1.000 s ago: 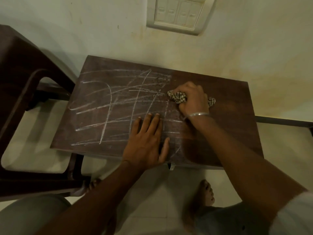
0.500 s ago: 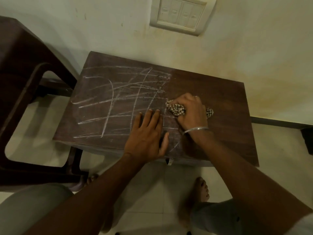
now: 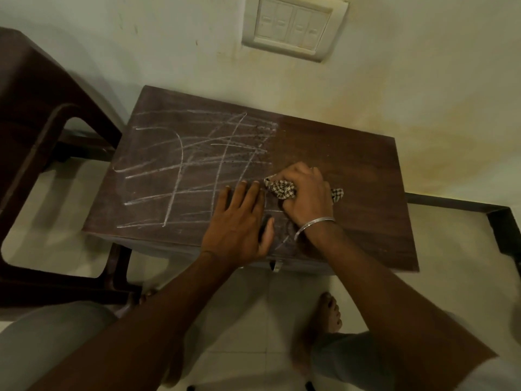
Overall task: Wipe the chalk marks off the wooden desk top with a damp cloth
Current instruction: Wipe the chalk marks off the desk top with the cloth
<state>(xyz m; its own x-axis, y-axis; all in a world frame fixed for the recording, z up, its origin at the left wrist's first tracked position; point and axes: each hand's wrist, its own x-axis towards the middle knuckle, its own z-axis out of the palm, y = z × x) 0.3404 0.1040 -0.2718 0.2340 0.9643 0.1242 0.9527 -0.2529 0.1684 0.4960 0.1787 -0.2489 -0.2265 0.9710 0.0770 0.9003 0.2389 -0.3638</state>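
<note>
A dark wooden desk top (image 3: 352, 153) stands against the wall. White chalk marks (image 3: 197, 165) cross its left half in long strokes; the right half looks darker and free of chalk. My right hand (image 3: 306, 193), with a metal bangle on the wrist, grips a crumpled checked cloth (image 3: 282, 189) and presses it on the desk near the middle. One cloth end (image 3: 337, 193) sticks out on the right of the hand. My left hand (image 3: 241, 221) lies flat, fingers straight, on the desk's front edge just left of the cloth.
A dark plastic chair (image 3: 36, 153) stands close on the left of the desk. A switch plate (image 3: 293, 26) is on the wall behind. A dark metal frame (image 3: 485, 213) runs along the right. My bare feet (image 3: 324, 314) are on the tiled floor below.
My right hand has drawn the cloth from the far middle of the desk toward me, beside the left hand. Chalk near the middle has thinned. The left hand stays pressed flat.
</note>
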